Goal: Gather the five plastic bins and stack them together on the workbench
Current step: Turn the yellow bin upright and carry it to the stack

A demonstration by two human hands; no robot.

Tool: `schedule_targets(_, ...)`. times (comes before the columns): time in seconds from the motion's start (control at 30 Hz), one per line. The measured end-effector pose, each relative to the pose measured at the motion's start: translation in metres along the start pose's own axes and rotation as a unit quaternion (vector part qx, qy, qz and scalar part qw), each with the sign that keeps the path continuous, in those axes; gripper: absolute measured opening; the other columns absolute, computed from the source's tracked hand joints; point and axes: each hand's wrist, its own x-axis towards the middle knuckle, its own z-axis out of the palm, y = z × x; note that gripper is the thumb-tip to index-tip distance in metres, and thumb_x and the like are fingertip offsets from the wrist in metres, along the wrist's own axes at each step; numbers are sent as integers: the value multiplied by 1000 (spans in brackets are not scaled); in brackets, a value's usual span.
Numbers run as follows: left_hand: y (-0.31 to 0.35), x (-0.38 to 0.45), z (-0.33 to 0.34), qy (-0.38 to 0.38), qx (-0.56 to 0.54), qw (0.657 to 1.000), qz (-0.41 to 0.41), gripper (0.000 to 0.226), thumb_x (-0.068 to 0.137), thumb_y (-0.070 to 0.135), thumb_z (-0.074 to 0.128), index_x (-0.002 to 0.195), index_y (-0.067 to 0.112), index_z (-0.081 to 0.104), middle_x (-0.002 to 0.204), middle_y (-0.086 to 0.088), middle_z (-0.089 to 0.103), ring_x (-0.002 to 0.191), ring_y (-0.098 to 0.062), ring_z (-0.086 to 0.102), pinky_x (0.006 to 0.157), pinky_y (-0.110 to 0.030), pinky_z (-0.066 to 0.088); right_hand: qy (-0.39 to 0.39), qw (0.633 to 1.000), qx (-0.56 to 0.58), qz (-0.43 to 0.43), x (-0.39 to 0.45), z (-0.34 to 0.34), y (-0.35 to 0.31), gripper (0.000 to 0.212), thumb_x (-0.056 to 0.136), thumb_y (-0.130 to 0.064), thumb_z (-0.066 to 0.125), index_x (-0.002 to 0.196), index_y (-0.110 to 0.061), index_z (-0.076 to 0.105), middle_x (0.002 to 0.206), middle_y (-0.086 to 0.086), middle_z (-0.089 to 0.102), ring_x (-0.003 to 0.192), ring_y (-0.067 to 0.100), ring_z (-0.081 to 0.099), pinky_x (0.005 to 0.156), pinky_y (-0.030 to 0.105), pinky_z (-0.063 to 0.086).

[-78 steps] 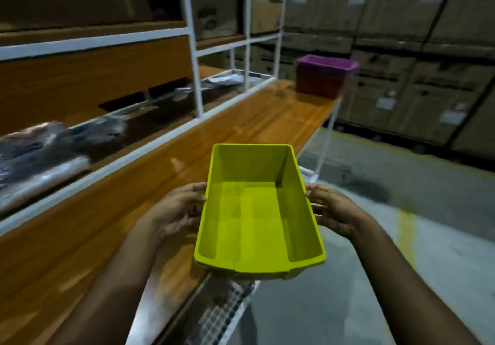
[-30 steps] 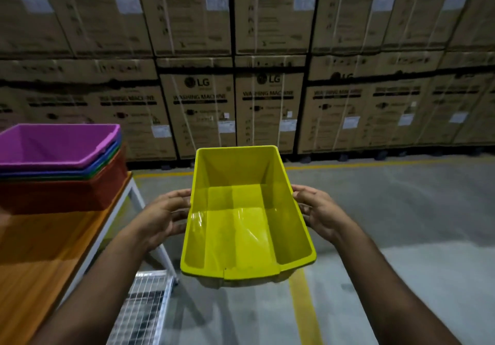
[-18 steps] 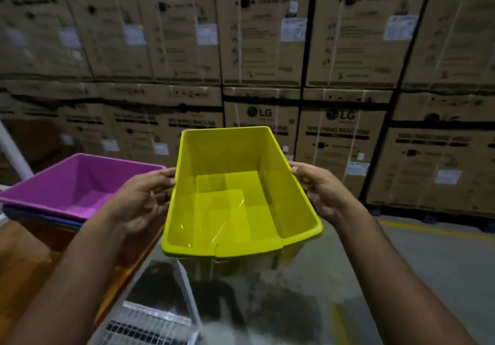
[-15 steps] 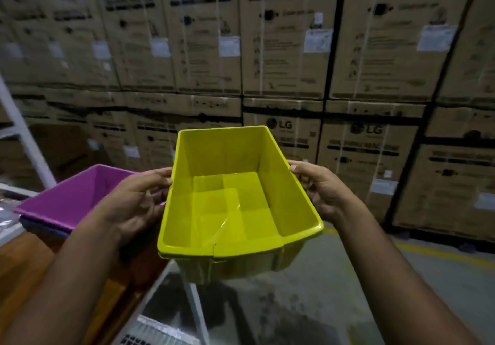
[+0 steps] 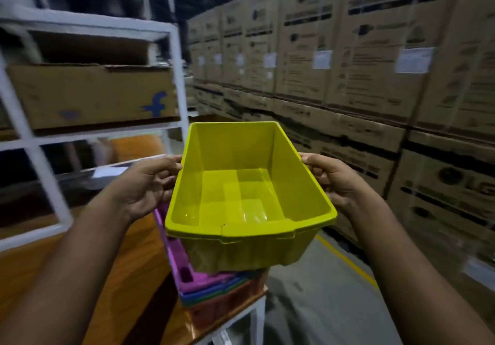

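Two-handed grip on yellow bin (image 5: 249,189) above stack (image 5: 214,288).

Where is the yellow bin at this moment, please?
In the head view the yellow bin sits centre frame, held between the left hand and right hand, above the stacked bins at the workbench end.

I see the top bin (image 5: 249,183) between my left hand (image 5: 144,183) and right hand (image 5: 334,181) — above the bin stack (image 5: 214,288) at the workbench (image 5: 128,269) corner, shelving (image 5: 88,76) behind-left.
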Motion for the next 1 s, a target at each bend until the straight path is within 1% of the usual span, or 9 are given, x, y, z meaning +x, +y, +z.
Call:
schedule_targets(0.1, 0, -2, -12, 65, 4, 998, 21, 38, 73, 7, 59, 109, 11, 68, 88, -3, 73, 68, -11, 68, 54, -25, 57, -61, 997, -12, 45, 54, 6, 5, 33, 96, -8, 48, 125, 1, 61, 74, 4, 75, 61, 10, 71, 53, 23, 57)
schedule_targets(0.17, 0, -2, -17, 111, 10, 993, 28, 46, 68, 9, 60, 113, 10, 67, 94, -6, 72, 74, -13, 67, 61, -28, 58, -102, 992, -18, 66, 83, 10, 7, 26, 95, -9, 50, 115, -2, 66, 78, 5, 76, 65, 13, 72, 56, 25, 58)
schedule_targets(0.27, -5, -4, -27, 161, 12, 986, 34, 50, 73, 9, 61, 122, 7, 64, 108, -11, 67, 80, -15, 66, 75, -35, 51, -161, 983, -38, 82, 115, 18, 12, 29, 94, -10, 51, 118, -2, 66, 84, 7, 75, 69, 14, 71, 62, 27, 59)
schedule_targets(0.4, -15, -5, -29, 198, -7, 979, 38, 36, 85, 4, 51, 118, 7, 65, 101, -9, 69, 70, -11, 67, 65, -29, 54, -194, 975, -47, 99, 139, 19, 22, 25, 94, -10, 51, 111, -5, 69, 97, 11, 74, 79, 17, 71, 68, 30, 61)
schedule_targets(0.5, -24, -4, -29, 218, 10, 975, 32, 36, 82, 6, 55, 115, 8, 68, 102, -9, 70, 77, -14, 67, 73, -32, 51, -207, 971, -43, 113, 150, 14, 33, 30, 94, -10, 52, 120, -3, 66, 108, 14, 72, 89, 21, 69, 72, 33, 61)
schedule_targets(0.6, -37, -2, -29, 233, 13, 972, 23, 36, 78, 7, 56, 112, 8, 69, 102, -9, 71, 83, -17, 65, 76, -34, 49, -210, 969, -47, 119, 155, 10, 43, 29, 95, -8, 52, 120, -2, 65, 104, 13, 72, 85, 20, 69, 70, 33, 61)
schedule_targets(0.67, -45, 1, -31, 243, 12, 970, 17, 37, 81, 5, 54, 115, 8, 67, 103, -9, 71, 84, -16, 66, 72, -32, 52, -212, 969, -55, 117, 156, 9, 49, 27, 94, -5, 52, 117, -2, 66, 101, 13, 72, 83, 19, 69, 69, 32, 61)
schedule_targets(0.87, -66, 4, -32, 265, 22, 964, -1, 33, 89, 0, 45, 110, 10, 68, 81, -2, 75, 64, -8, 69, 53, -22, 55, -214, 964, -76, 136, 159, 0, 70, 27, 94, -3, 53, 117, 0, 66, 94, 13, 75, 80, 20, 70, 65, 30, 62)
schedule_targets(1.0, -84, 5, -35, 273, 37, 961, -23, 32, 88, -2, 45, 108, 9, 68, 77, -1, 74, 60, -7, 67, 50, -21, 53, -203, 963, -91, 154, 158, -9, 89, 28, 93, 1, 53, 119, 4, 64, 90, 15, 74, 70, 18, 72, 58, 30, 60)
